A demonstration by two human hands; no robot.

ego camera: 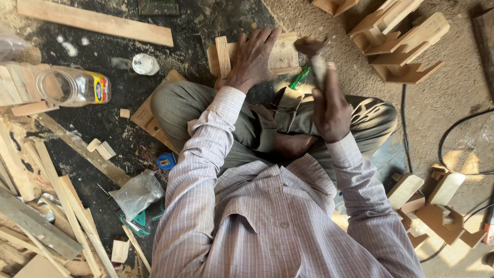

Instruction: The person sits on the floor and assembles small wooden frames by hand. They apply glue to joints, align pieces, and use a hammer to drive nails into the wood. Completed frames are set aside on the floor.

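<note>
Head view: left hand [253, 57] is pressing flat, open, on the wood piece [282, 55]; right hand [329, 110] is gripping a hammer [315, 54] raised just beside it.

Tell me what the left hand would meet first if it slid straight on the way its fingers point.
The left hand already lies on the wooden piece; past its far edge comes bare dusty floor, as far as depth shows.
</note>
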